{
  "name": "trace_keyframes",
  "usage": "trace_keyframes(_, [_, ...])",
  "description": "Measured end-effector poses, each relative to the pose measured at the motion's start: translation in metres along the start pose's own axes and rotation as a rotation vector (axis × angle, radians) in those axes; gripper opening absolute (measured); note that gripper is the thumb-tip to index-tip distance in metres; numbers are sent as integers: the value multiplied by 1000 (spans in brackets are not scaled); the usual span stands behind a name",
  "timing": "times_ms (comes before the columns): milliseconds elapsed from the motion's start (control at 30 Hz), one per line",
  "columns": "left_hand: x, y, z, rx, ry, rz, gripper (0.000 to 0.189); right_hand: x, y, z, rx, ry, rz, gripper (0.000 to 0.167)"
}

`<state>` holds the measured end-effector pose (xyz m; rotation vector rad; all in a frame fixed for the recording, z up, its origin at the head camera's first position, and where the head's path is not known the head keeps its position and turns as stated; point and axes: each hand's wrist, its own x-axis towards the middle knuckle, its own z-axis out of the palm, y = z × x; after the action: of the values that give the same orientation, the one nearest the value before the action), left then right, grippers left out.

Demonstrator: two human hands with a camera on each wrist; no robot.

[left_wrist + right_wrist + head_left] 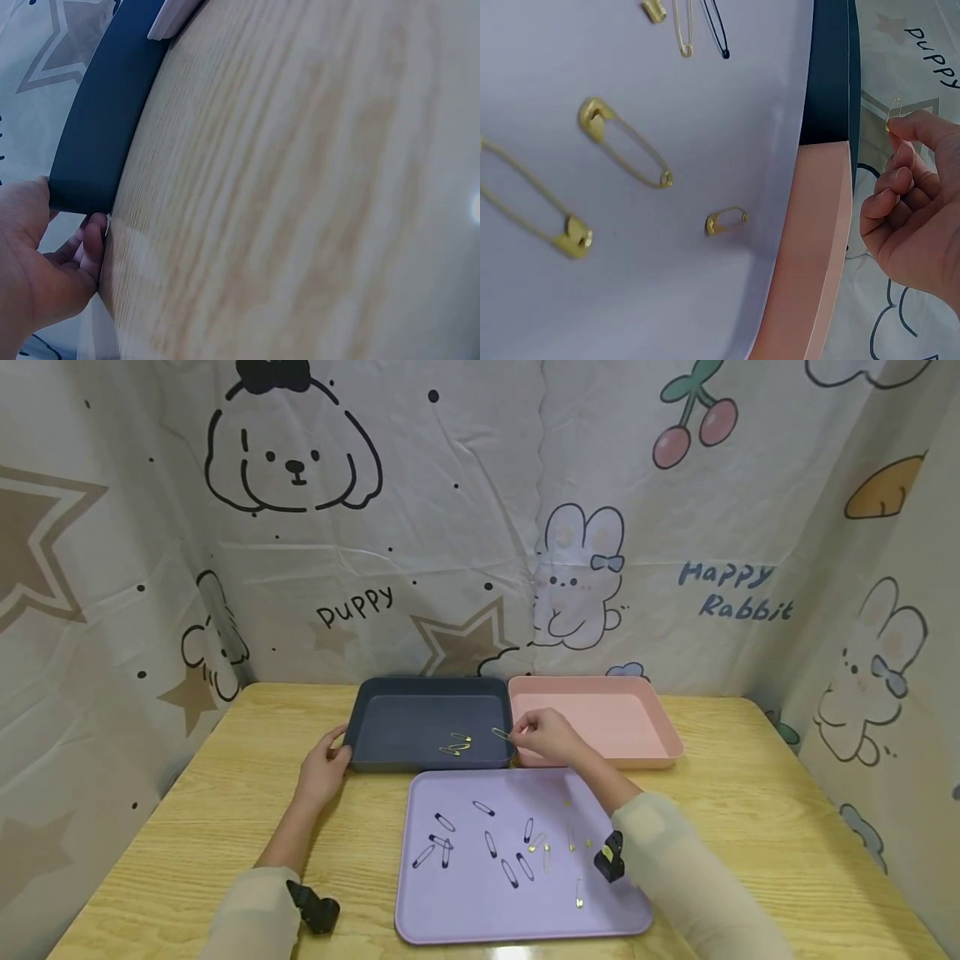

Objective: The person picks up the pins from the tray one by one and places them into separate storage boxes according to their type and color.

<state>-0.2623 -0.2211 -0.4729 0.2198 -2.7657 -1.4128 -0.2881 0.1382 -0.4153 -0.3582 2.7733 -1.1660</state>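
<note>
Right hand: the right hand (550,735) pinches one gold safety pin (500,733) between thumb and forefinger, a narrow grip, above the line where the two far trays meet.
Held pin: it sticks out leftward from the fingertips, over the right side of the dark blue tray (405,727).
Left hand: the left hand (324,770) holds the dark blue tray at its near left corner, fingers and thumb bent round the end.
Dark blue tray: far side of the table, to the left; three loose gold pins (460,747) lie on its floor, close together, near the right.
Pink tray: the pink tray (615,718) stands just right of the dark blue one.
Lavender tray: the lavender tray (457,906) lies nearer, in front of both; black pins (491,844) spread over its left and middle, two of them crossing, and more gold pins are toward its right, partly under the right forearm.
Table: pale wood-grain table (202,802).
Backdrop: cloth (480,527) printed with a puppy, rabbits, stars and cherries.
Sleeves: pale, each with a black device (318,912) at the wrist.
</note>
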Motion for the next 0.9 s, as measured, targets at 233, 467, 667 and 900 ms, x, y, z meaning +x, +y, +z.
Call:
trace_keyframes(233, [0, 1, 0, -11, -4, -1, 49, 12, -4, 8, 0, 22, 28, 12])
trace_keyframes(467, [0, 1, -1, -21, -4, -5, 49, 23, -6, 14, -14, 48, 20, 13])
trace_keyframes(667, [1, 0, -2, -18, -9, -7, 49, 31, -10, 19, -18, 52, 20, 13])
trace_keyframes(900, [1, 0, 0, -11, 5, -1, 48, 38, -19, 28, -57, 59, -8, 14])
